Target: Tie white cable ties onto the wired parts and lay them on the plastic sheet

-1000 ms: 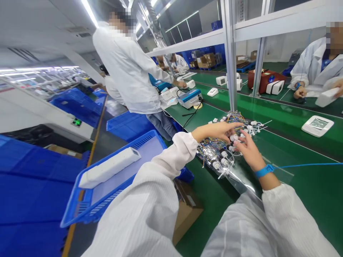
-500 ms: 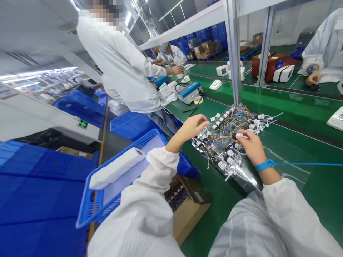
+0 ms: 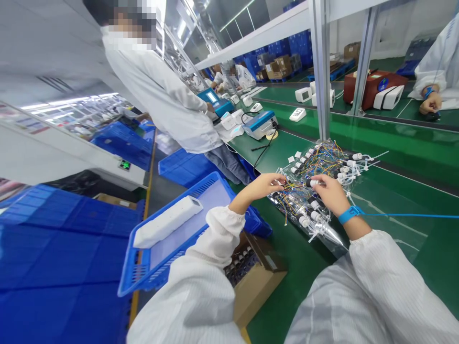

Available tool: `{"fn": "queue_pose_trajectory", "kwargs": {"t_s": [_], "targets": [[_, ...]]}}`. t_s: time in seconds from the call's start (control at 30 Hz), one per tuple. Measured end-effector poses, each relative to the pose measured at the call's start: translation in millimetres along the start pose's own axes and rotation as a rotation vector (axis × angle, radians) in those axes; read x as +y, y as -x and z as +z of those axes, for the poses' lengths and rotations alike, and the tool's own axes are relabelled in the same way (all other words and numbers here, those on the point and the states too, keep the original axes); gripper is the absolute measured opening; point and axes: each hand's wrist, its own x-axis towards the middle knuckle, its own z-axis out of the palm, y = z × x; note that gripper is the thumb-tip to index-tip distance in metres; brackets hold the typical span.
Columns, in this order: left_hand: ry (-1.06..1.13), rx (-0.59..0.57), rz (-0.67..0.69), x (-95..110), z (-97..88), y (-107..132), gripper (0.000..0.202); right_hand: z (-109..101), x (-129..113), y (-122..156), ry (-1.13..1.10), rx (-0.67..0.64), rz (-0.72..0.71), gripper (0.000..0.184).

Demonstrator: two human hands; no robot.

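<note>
My right hand (image 3: 330,195), with a blue wrist strap, pinches a small black-and-white cylindrical part (image 3: 314,182) that looks like a mini pump or motor. My left hand (image 3: 262,186) is at the left side of the pile, thumb and fingertips closing on thin coloured wires (image 3: 294,185). Exactly how many wires lie between those fingers is hard to see. Under both hands, rows of similar wired cylinders (image 3: 314,216) with white tubing and cable ties lie on a clear plastic sheet (image 3: 333,235) on the green bench.
A blue basket (image 3: 124,282) with a long white block (image 3: 168,222) stands at my left. Below the bench edge, an open cardboard box (image 3: 256,291) holds similar parts. A metal post (image 3: 320,71) rises behind the pile. A co-worker (image 3: 168,91) stands at the far left beside a blue-and-grey device (image 3: 260,125).
My left hand has come down and right onto the wires, its fingers closing. My right hand still holds the cylinder, now nearer the left hand. The camera view has shifted slightly.
</note>
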Motion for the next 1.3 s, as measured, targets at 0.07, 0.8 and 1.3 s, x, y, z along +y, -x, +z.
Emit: {"fn": "queue_pose_trajectory", "kwargs": {"t_s": [0.07,0.8,1.3], "targets": [[-0.018,-0.017,0.025,0.1,0.1,0.4,0.026,2.8,3.8,-3.5,-0.039,0.008,0.045,0.034],[-0.530,0.133,0.479,51.1,-43.0,-35.3,0.046,19.8,15.6,-19.3,-0.413,-0.053,0.134,0.042],[-0.462,0.313,0.530,107.8,-52.7,-38.2,0.039,12.8,4.2,-10.5,-0.558,0.004,0.174,0.041]]}}
